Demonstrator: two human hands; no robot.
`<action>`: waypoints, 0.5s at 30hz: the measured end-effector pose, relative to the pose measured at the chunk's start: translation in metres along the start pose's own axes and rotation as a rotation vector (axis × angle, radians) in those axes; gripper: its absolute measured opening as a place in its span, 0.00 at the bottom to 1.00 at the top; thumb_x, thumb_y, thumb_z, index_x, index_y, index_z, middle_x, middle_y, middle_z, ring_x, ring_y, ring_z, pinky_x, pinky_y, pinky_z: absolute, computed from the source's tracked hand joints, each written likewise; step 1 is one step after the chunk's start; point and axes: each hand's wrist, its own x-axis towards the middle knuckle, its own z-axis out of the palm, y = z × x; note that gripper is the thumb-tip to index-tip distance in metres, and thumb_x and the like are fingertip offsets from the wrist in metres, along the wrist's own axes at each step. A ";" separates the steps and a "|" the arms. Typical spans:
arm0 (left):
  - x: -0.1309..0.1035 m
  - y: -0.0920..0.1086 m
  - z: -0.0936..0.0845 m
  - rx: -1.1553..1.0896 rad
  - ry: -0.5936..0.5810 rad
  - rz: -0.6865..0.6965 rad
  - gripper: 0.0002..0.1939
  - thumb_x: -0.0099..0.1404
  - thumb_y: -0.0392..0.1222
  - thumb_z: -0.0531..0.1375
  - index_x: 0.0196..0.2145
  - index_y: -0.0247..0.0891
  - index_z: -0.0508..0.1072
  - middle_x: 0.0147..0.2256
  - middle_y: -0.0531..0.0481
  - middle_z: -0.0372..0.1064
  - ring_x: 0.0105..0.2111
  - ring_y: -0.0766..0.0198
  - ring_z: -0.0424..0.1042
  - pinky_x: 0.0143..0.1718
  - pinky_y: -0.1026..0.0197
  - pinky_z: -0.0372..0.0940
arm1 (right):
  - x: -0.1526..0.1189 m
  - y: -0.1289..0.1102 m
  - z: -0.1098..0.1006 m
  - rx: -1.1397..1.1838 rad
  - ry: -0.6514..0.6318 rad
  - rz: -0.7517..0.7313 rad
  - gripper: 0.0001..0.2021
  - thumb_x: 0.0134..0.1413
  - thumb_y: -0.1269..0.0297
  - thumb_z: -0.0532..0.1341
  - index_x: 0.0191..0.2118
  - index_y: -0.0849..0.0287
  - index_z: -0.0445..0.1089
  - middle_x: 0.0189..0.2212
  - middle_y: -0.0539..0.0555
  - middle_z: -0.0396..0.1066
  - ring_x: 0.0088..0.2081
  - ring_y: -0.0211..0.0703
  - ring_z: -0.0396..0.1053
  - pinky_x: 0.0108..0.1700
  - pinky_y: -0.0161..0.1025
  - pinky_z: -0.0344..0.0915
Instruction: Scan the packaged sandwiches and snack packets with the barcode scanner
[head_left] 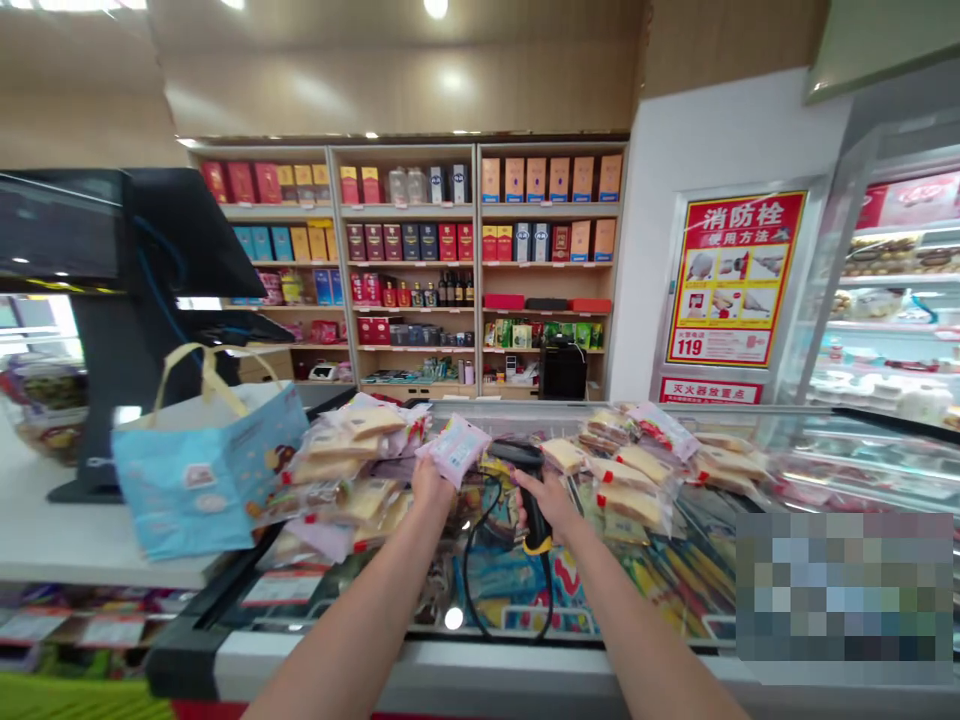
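Gripped in my left hand (433, 484) is a small pale pink packet (456, 448), held up over the glass-topped freezer (480, 655). My right hand (553, 503) is wrapped round the handle of a black and yellow barcode scanner (534, 500), whose head points left toward the packet. A black cable (466, 570) loops down from the scanner onto the glass. To the left of my left hand lies a heap of clear-wrapped sandwiches (352, 450). On the other side, right of the scanner, is a second pile of wrapped sandwiches (637, 475).
A light blue paper bag (191, 490) stands on the white counter (45, 545) at the left, beside a black monitor (180, 230). Shelves of boxes (409, 240) line the back wall. A refrigerated display (892, 290) is at the right.
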 end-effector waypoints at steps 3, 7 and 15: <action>-0.001 0.017 -0.014 0.006 0.127 -0.014 0.16 0.65 0.32 0.50 0.48 0.42 0.67 0.43 0.46 0.74 0.48 0.55 0.74 0.51 0.47 0.68 | 0.005 0.003 0.022 -0.040 -0.048 0.033 0.23 0.36 0.45 0.68 0.27 0.58 0.62 0.13 0.43 0.63 0.13 0.32 0.61 0.16 0.33 0.64; -0.009 0.032 -0.025 0.054 0.168 -0.012 0.14 0.64 0.30 0.50 0.44 0.40 0.69 0.38 0.46 0.74 0.47 0.53 0.74 0.49 0.46 0.69 | 0.010 0.009 0.041 -0.073 -0.108 0.028 0.22 0.37 0.45 0.68 0.27 0.58 0.62 0.15 0.42 0.64 0.13 0.32 0.60 0.16 0.33 0.64; -0.026 0.047 -0.032 0.293 0.146 0.609 0.22 0.59 0.29 0.54 0.52 0.37 0.64 0.62 0.38 0.59 0.64 0.59 0.56 0.65 0.56 0.50 | 0.012 0.010 0.044 -0.146 -0.128 0.035 0.22 0.37 0.45 0.68 0.27 0.58 0.62 0.15 0.43 0.63 0.14 0.32 0.61 0.16 0.35 0.65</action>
